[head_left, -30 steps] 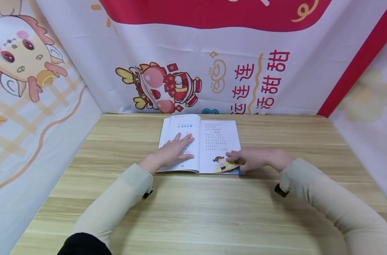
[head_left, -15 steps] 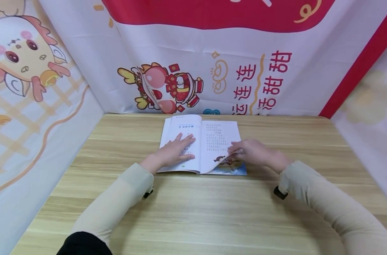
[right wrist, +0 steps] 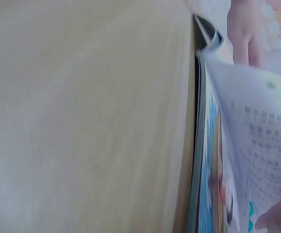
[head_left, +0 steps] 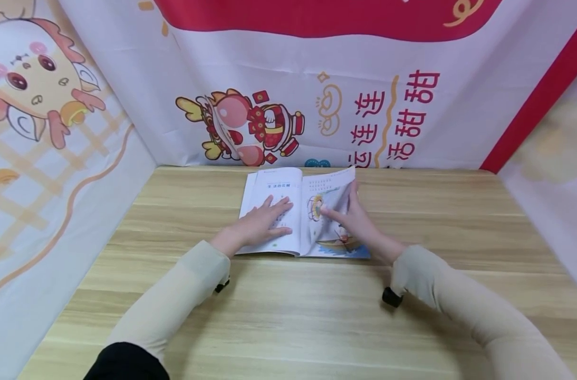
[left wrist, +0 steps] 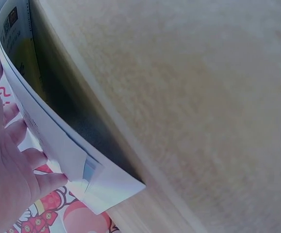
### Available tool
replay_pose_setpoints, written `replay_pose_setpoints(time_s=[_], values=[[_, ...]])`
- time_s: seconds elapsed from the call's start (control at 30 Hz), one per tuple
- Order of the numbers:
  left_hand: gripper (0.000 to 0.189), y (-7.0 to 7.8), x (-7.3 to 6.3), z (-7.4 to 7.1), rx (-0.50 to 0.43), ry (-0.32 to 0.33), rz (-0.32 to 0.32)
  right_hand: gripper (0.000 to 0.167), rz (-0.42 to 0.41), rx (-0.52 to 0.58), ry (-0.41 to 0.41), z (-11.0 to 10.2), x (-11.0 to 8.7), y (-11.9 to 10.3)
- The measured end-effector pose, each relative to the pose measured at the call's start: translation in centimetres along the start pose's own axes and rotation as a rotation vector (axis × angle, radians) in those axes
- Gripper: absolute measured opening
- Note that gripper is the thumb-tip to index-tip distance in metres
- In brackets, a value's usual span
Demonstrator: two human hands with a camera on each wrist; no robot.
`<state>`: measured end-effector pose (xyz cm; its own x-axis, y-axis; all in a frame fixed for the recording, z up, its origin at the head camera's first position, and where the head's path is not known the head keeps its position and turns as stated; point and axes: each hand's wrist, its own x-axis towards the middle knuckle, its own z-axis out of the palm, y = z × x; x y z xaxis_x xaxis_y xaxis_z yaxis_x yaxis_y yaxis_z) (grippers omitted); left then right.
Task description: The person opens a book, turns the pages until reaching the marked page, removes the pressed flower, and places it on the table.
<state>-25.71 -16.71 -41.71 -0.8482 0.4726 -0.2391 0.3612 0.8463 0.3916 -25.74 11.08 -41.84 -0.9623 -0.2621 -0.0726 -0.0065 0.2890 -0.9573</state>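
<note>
The right page (head_left: 337, 199) has been lifted higher, held between thumb and fingers of the right hand (head_left: 359, 217); its turning is judged partly done. The open book (head_left: 301, 216) lies at the far middle of the table (head_left: 288, 316), its left page (head_left: 279, 177) covered by the spread left hand (head_left: 257, 226).

A booth-like corner hung with printed cloth: a wood-grain tabletop (head_left: 288, 316) fills the lower half of the frame, its far edge meeting a white backdrop (head_left: 288, 58) that carries a sideways cartoon figure (head_left: 236, 126) and red Chinese characters (head_left: 409, 123). A cartoon animal (head_left: 37, 74) decorates the cloth at upper left; a red stripe (head_left: 537, 105) runs down the right. Whether home, office or shop cannot be told.
</note>
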Motion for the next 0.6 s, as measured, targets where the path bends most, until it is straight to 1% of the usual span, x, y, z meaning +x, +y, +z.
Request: replay_pose_setpoints(time_s=[0.07,0.17,0.23,0.33,0.43,0.5,0.6], values=[[0.077,0.1,0.0,0.0,0.002,0.004,0.003,0.114,0.029,0.035,-0.020,0.7,0.0,-0.1],[0.076,0.2,0.1,-0.1,0.004,0.006,0.006,0.100,0.010,0.031,-0.056,1.6,0.0,-0.2],[0.077,0.3,0.1,-0.2,-0.001,0.009,0.017,0.091,-0.004,-0.015,-0.087,2.1,-0.1,-0.3],[0.075,0.4,0.1,-0.3,-0.056,0.015,0.037,0.081,-0.059,-0.114,-0.145,2.6,-0.2,-0.5],[0.069,0.4,0.0,-0.5,-0.177,0.042,0.051,0.074,-0.132,-0.208,-0.213,3.0,-0.2,-0.6],[0.064,0.4,-0.1,-0.7,-0.284,0.072,0.052,0.071,-0.167,-0.260,-0.248,3.1,-0.2,-0.6],[0.062,0.2,-0.2,-1.0,-0.480,0.117,0.063,0.070,-0.190,-0.308,-0.295,3.4,-0.3,-0.8]])
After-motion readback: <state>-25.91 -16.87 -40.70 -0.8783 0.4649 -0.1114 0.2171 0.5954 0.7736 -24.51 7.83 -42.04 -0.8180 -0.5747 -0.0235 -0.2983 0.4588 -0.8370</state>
